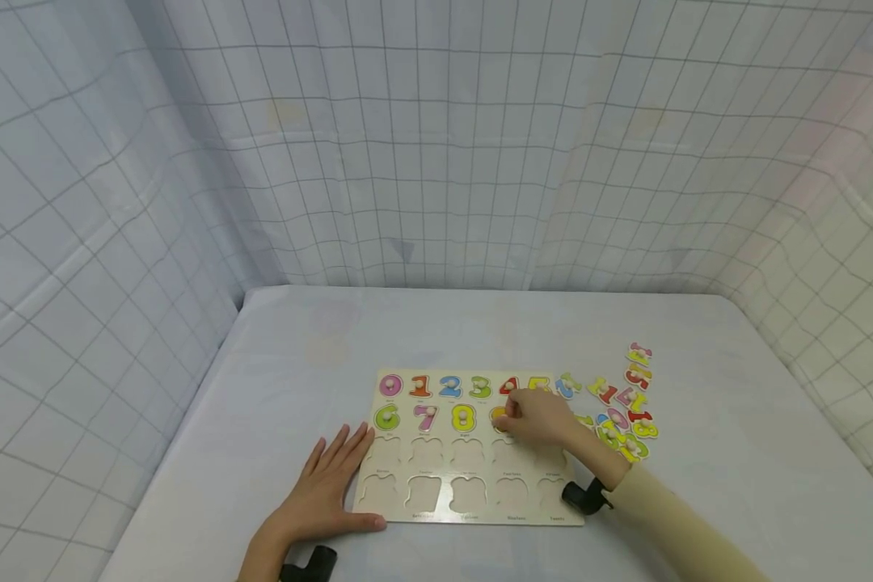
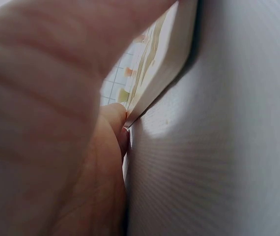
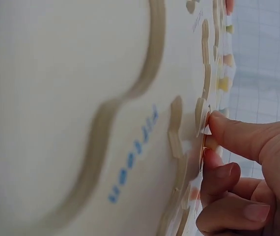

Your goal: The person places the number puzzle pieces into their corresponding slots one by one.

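A wooden number puzzle board (image 1: 400,517) lies on the white-covered table. Its upper two rows hold coloured number pieces, with a purple 0 (image 1: 390,385) at the far left corner; the lower two rows show bare recesses. My right hand (image 1: 541,416) pinches the orange number puzzle piece (image 1: 498,415) in the second row, just right of the green-yellow 8 (image 1: 463,417). In the right wrist view, thumb and fingertips close round its small knob (image 3: 210,142). My left hand (image 1: 327,493) rests with fingers spread along the board's left edge, thumb at the near left corner.
Right of the board lies a loose cluster of several two-digit number pieces (image 1: 638,376), some partly behind the right forearm. White gridded curtains (image 1: 436,145) enclose the table at the back and sides. A black wrist device (image 1: 585,495) overlaps the board's near right corner.
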Action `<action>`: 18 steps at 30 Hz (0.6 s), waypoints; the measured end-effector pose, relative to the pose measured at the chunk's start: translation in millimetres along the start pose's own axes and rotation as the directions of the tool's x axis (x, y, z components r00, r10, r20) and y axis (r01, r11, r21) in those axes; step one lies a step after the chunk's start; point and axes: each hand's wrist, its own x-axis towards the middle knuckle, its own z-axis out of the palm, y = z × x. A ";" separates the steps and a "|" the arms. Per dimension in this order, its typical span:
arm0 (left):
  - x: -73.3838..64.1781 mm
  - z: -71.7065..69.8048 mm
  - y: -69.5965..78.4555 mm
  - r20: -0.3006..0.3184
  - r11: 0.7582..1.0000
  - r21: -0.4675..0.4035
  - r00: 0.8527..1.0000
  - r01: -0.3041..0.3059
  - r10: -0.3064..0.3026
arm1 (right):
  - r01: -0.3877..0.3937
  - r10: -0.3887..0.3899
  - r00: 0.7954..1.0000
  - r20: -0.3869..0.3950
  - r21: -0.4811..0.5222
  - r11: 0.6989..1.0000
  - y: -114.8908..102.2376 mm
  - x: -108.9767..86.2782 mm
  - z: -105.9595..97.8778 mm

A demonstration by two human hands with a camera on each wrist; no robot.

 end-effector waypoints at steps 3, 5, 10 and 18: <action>0.7 1.3 -1.7 -0.007 1.000 0.006 1.000 -0.001 0.001 | -0.004 0.004 1.000 -0.005 0.004 1.000 -1.2 -0.8 -0.7; 0.8 1.9 -2.4 -0.009 1.000 0.005 1.000 0.000 0.000 | -0.010 0.010 1.000 -0.004 0.010 1.000 -1.8 -0.9 -1.1; 0.7 2.9 -2.4 -0.015 1.000 -0.008 1.000 -0.005 0.005 | -0.021 0.021 1.000 -0.005 0.022 1.000 -1.9 -1.1 -1.3; 1.0 0.6 -0.2 0.005 1.000 -0.022 1.000 0.006 -0.006 | -0.015 0.015 1.000 -0.008 0.028 1.000 -0.4 -1.5 0.5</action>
